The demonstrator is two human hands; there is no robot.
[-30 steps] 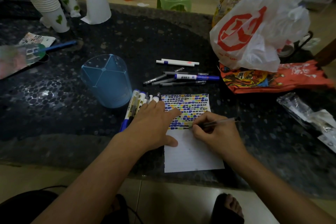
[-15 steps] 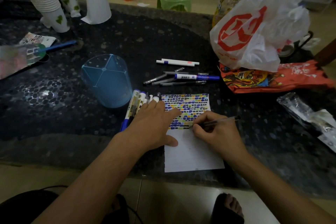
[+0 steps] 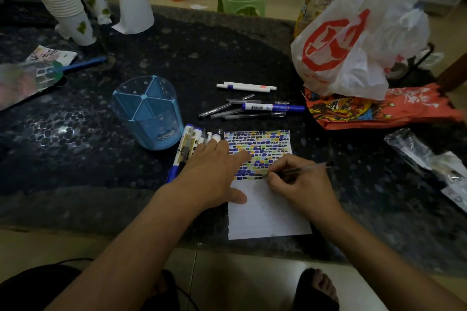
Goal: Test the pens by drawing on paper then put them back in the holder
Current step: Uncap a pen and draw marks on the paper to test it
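here the right hand (image 3: pixel 300 184) pinches a clear pen (image 3: pixel 303 168) in a writing grip, its tip down on the paper (image 3: pixel 267 212) at the lower edge of the band of coloured marks, so the step in hand looks like testing this pen with one more dash. the left hand (image 3: pixel 212 174) lies flat with fingers spread, grasping nothing; its fingertips and thumb press the left edge of the paper, likely to keep the sheet from sliding under the stroke. the same hand covers part of a bundle of markers (image 3: pixel 188 149) lying side by side just left of the paper, perhaps those already tried and waiting to go back.

the blue holder (image 3: pixel 149 113) stands upright on the dark worktop (image 3: pixel 75 149), just beyond the markers and within easy reach; its compartments look empty, though the far ones are hard to read. another loose group of pens (image 3: pixel 250 106) lies beyond the paper, possibly not yet tested. the lower half of the paper is still blank, so room remains. a plastic bag (image 3: pixel 353 40) and stacks of paper cups (image 3: pixel 65 5) sit further back, well apart from the work.
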